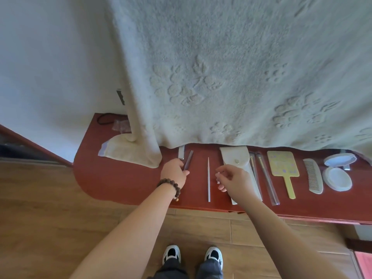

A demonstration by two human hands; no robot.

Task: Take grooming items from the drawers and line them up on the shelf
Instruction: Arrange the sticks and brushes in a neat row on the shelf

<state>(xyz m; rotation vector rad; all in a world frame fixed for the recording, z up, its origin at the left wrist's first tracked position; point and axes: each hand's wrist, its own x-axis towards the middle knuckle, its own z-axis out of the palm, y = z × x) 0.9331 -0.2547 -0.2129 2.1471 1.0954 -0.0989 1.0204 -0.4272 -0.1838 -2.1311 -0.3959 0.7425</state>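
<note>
My left hand grips the near end of a slim dark file that lies on the red shelf, beside a small silver tool. A thin metal needle file lies between my hands. My right hand hovers over the shelf with loosely curled fingers and holds nothing, at the near left of a cream pouch. Further right lie two sleeved brushes, a yellow hand mirror, a comb and an open round compact.
A large pale blanket hangs down onto the back of the shelf. A folded cream cloth lies at the left, with a black cord behind it. Wooden floor and my shoes lie below.
</note>
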